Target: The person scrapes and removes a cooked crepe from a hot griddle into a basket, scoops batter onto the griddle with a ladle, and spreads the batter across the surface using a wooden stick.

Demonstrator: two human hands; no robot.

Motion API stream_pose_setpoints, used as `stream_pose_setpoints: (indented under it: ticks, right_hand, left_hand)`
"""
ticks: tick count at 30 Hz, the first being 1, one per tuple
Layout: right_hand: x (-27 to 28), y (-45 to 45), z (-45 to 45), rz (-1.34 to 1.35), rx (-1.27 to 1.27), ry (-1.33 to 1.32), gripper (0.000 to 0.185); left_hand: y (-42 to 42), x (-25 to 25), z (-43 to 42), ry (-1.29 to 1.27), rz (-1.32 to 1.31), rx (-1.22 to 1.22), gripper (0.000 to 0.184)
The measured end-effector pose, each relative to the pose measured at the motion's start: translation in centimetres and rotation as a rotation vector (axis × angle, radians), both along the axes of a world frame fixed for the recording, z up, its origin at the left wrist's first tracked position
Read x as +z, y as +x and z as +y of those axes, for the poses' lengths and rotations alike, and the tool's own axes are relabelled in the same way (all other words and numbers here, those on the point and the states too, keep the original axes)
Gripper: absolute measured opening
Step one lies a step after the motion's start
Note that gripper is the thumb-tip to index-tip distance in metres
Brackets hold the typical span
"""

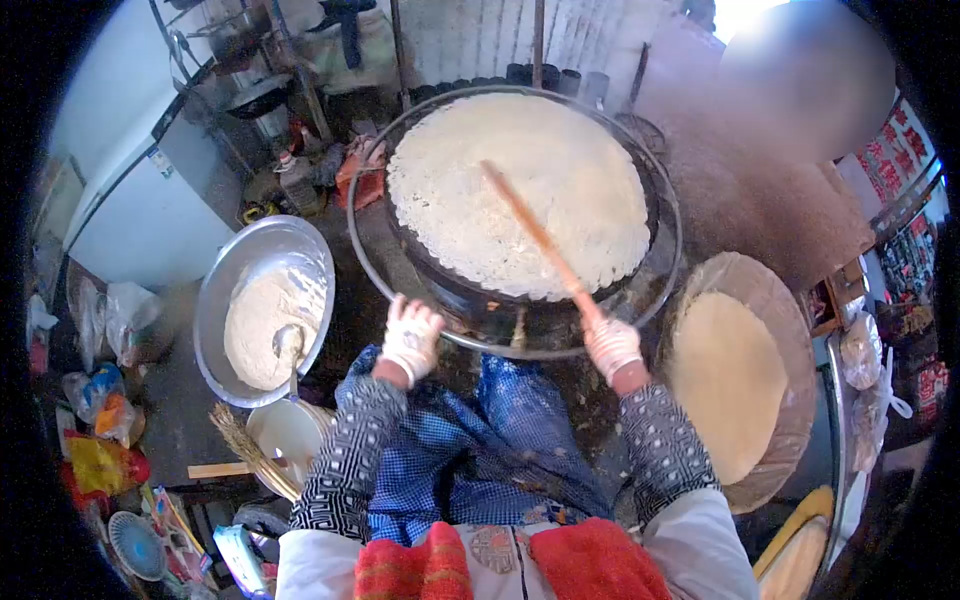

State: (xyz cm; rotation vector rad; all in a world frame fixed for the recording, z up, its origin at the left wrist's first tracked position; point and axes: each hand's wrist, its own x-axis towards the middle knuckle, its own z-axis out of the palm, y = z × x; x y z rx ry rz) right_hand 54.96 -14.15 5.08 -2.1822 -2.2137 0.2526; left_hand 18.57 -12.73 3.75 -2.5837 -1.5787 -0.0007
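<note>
A round griddle point(425, 262) stands in front of me, covered by a wide sheet of pale batter point(450, 150). A metal ring point(357, 232) runs around it. My left hand point(412, 340), in a whitish glove, is at the ring's near left side with its fingers over the bar. In my right hand point(612, 345), also gloved, is the end of a long wooden spreader point(535, 230). Its far end lies on the batter near the middle. To my left, a metal basin point(212, 330) contains thick batter point(262, 325) and a ladle point(288, 342).
At right, a round flatbread point(728, 380) lies on a plastic-lined basket point(795, 440). A bucket point(285, 432) and a straw brush point(250, 450) are below the basin. A white fridge point(150, 230) stands at left. A blurred round patch point(810, 80) covers the upper right.
</note>
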Motion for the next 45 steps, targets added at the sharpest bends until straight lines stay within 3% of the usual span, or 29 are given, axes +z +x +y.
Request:
stream_pose_setpoints:
  ticks: [4, 6, 8, 11, 13, 15, 16, 17, 18, 20, 21, 23, 25, 28, 30, 32, 34, 35, 37, 38, 39, 41, 42, 43, 45]
  right_hand:
    - [-1.2, 5.2, 0.5, 0.068, -0.296, 0.074, 0.053]
    - [-8.9, 6.5, 1.9, 0.704, -0.169, 0.386, 0.046]
    - [-7.1, 3.8, -0.1, 1.019, -0.216, 0.343, 0.039]
    - [-8.5, -0.3, -2.5, 1.205, -0.015, 0.365, 0.043]
    - [-6.6, -4.3, -4.3, 1.192, 0.017, 0.260, 0.043]
    - [-5.4, -7.4, -5.1, 1.089, -0.022, 0.170, 0.040]
    - [-5.3, -8.4, -5.0, 1.170, -0.002, 0.172, 0.038]
    - [-2.5, -9.4, -5.2, 1.332, -0.151, -0.003, 0.039]
    - [-2.8, -9.5, -4.9, 1.248, -0.118, 0.053, 0.039]
    - [-2.4, -8.9, -4.4, 0.711, -0.003, 0.100, 0.043]
    - [-1.5, -7.8, -4.1, 0.256, 0.079, 0.093, 0.048]
    - [-1.5, -4.7, -3.0, 0.045, 0.124, 0.056, 0.058]
    - [-0.4, -2.0, -1.9, -0.040, 0.013, 0.016, 0.061]
    - [0.3, 1.9, -1.1, -0.069, -0.151, -0.022, 0.055]
    - [-4.7, 1.8, -1.8, 0.596, -0.174, 0.154, 0.047]
    - [-9.6, 0.6, -2.8, 1.368, -0.340, 0.112, 0.038]
    - [-8.2, -4.1, -5.1, 1.446, -0.235, 0.089, 0.032]
    - [-4.1, -7.1, -7.3, 1.074, 0.011, 0.204, 0.031]
    - [-1.9, -9.3, -7.8, 1.219, 0.004, -0.064, 0.033]
    - [-1.0, -10.1, -7.7, 1.180, 0.212, 0.050, 0.033]
    - [-0.1, -10.4, -7.9, 1.140, 0.201, 0.010, 0.033]
    - [0.5, -8.9, -7.6, 0.954, 0.250, 0.221, 0.035]
    - [2.6, -7.0, -7.4, 0.406, 0.177, 0.071, 0.040]
    - [0.9, -4.0, -6.8, 0.261, 0.231, 0.061, 0.046]
    - [-1.5, 1.5, -5.9, 0.011, 0.228, 0.011, 0.055]
  left_hand:
    - [-2.8, 1.2, 3.9, -0.014, 0.128, 0.166, 0.025]
    - [-2.4, 1.5, 5.0, -0.119, 0.264, 0.184, 0.023]
    - [0.5, 1.8, 4.5, -0.274, 0.426, 0.151, 0.026]
    - [4.3, 1.9, 2.1, -0.354, 0.320, 0.181, 0.029]
    - [6.0, 0.7, 0.5, -0.310, 0.180, 0.158, 0.029]
    - [7.6, -0.3, -1.1, -0.193, 0.030, 0.097, 0.037]
    - [8.6, -0.4, -1.7, -0.207, -0.029, 0.086, 0.038]
    - [9.7, -0.5, -2.1, -0.225, -0.084, 0.073, 0.039]
    - [10.6, -0.7, -2.5, -0.209, -0.149, 0.047, 0.036]
    - [12.6, -1.2, -3.3, -0.173, -0.279, 0.007, 0.032]
    - [13.6, -1.4, -3.6, -0.221, -0.250, 0.001, 0.034]
    - [15.7, -1.4, -3.8, -0.272, -0.204, 0.025, 0.038]
    - [17.1, -1.0, -4.2, -0.311, -0.195, 0.029, 0.041]
    - [18.2, -1.4, -4.1, -0.302, -0.199, 0.022, 0.035]
    - [18.2, -3.4, -4.2, -0.252, -0.217, 0.004, 0.038]
    - [18.2, -4.0, -3.8, -0.228, -0.213, -0.001, 0.034]
    - [17.4, -3.9, -3.6, -0.222, -0.174, -0.025, 0.030]
    - [17.0, -5.4, -3.2, -0.219, -0.141, -0.035, 0.031]
    - [15.5, -6.0, -2.5, -0.179, -0.142, -0.080, 0.020]
    - [14.4, -6.2, -2.1, -0.159, -0.142, -0.099, 0.016]
    - [13.2, -6.9, -1.6, -0.142, -0.143, -0.116, 0.016]
    - [11.0, -8.0, -1.6, 0.149, -0.201, -0.070, 0.017]
    - [9.6, -3.5, -2.2, 0.008, -0.140, -0.053, 0.020]
    - [8.6, -1.7, -1.9, -0.132, -0.078, -0.036, 0.026]
    - [6.1, -2.0, -0.8, -0.118, -0.080, 0.017, 0.031]
